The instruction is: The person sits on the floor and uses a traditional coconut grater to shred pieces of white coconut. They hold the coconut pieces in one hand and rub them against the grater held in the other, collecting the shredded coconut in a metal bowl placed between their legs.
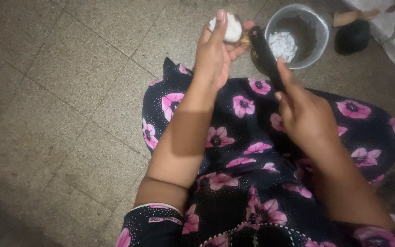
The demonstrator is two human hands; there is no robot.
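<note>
**Coconut in one hand, knife in the other**

The person sits on the tiled floor (69, 114), a dark dress with pink flowers (248, 151) spread over the lap. The left hand (216, 52) is raised out in front, its fingers (219, 25) curled closed around a white piece of coconut (230, 29) — the index finger lies up over the top of it, the thumb comes round from the right side. A bit of brown shell shows at the piece's lower right edge.

The right hand (305, 114) is wrapped shut around the handle of a dark knife (264, 52). The index finger stretches along the back of the blade, and the blade runs up and to the left, its tip just beside the coconut — whether metal touches the white flesh I cannot tell from here.

Just behind the knife stands a steel bowl (318, 27) on the floor, with a small heap of white coconut chips (283, 45) lying in its bottom. The blade crosses in front of the bowl's left rim.

Further right, near the bowl, a dark rounded object (353, 37) rests on the floor, too dim to make out. A pale cloth (392, 34) lies at the top right corner.
</note>
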